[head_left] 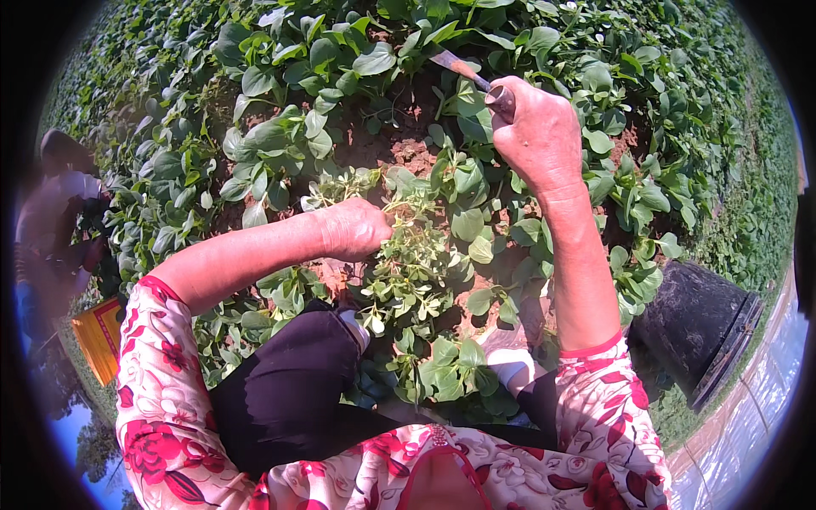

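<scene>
1. The bed of broad-leaved plants (293,140) takes up most of the view, with smooth, rounded green leaves over crumbly reddish soil (414,155).
2. A black bucket (690,321) lies tilted at the right, its wall dusty and plastic-looking, its rim ridged.
3. The pale sprigs (416,263), spindly and small-leaved, form a loose tangle among the greener plants; gathering them looks like the step in hand.
4. The left hand (355,229), curled into a fist, appears to hold the sprigs by their stems, though its fingertips are hidden.
5. The right hand (540,132) is closed firmly round the hand tool (475,78), which has a stout round handle and a flat, rust-tinged blade. The next move seems to call for careful aim near crowded stems.
</scene>
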A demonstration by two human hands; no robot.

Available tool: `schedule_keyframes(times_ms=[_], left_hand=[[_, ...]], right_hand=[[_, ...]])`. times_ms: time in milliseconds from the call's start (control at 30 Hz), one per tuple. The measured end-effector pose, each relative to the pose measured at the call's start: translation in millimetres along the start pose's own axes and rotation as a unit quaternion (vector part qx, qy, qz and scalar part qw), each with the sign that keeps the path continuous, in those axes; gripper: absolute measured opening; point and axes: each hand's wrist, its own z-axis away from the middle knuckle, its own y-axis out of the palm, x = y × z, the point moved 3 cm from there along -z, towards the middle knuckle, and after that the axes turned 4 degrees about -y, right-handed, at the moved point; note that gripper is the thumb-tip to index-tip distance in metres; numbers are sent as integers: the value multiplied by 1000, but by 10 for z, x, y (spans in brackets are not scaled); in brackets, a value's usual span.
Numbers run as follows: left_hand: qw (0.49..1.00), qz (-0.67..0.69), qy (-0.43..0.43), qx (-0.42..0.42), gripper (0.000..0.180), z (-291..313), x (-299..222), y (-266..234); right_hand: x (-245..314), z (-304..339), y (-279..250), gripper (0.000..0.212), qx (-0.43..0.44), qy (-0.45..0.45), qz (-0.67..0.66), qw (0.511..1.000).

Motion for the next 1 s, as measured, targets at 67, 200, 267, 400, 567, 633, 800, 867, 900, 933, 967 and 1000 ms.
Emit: schedule_keyframes(times_ms=[67, 200, 267, 400, 567, 633, 800, 867, 900, 933, 967, 1000], left_hand=[[1000, -14, -5, -24, 14, 117, -81, -34], [992, -13, -18, -122, 28, 244, -94, -97], [958, -64, -50, -276, 26, 104, 94, -312], [920, -39, -202, -334, 18, -268, 643, -629], [937, -40, -306, -166, 19, -817, 903, -641], [913, -132, -284, -261, 17, -815, 1130, -282], [938, -50, -217, -266, 17, -718, 1231, -356], [939, -44, -200, -276, 15, -690, 1247, -381], [929, -51, -172, -323, 13, -634, 1292, -383], [918, -16, -223, -327, 15, -596, 1271, -428], [906, -1, -293, -307, 16, -446, 1266, -484], [886, 11, -365, -287, 18, -239, 1282, -559]], right_hand=[[80, 262, -207, 20, 0, 2, -51, 999], [205, 738, -85, 22, 86, -33, -26, 995], [166, 795, 34, 19, 85, -46, -20, 995], [226, 640, 175, 16, 125, 20, 27, 992], [181, 585, -55, 11, 145, 1, 44, 988], [184, 590, -213, 10, 163, -16, 34, 986], [-45, 912, -852, 17, 210, -4, 97, 973], [-41, 1085, -1271, 16, 248, -24, 135, 959], [-39, 1166, -1500, 16, 248, -17, 149, 957], [-42, 1279, -1710, 16, 251, -6, 161, 955], [-13, 1397, -1902, 18, 226, 19, 149, 962], [40, 1519, -2085, 20, 200, 41, 136, 970]])
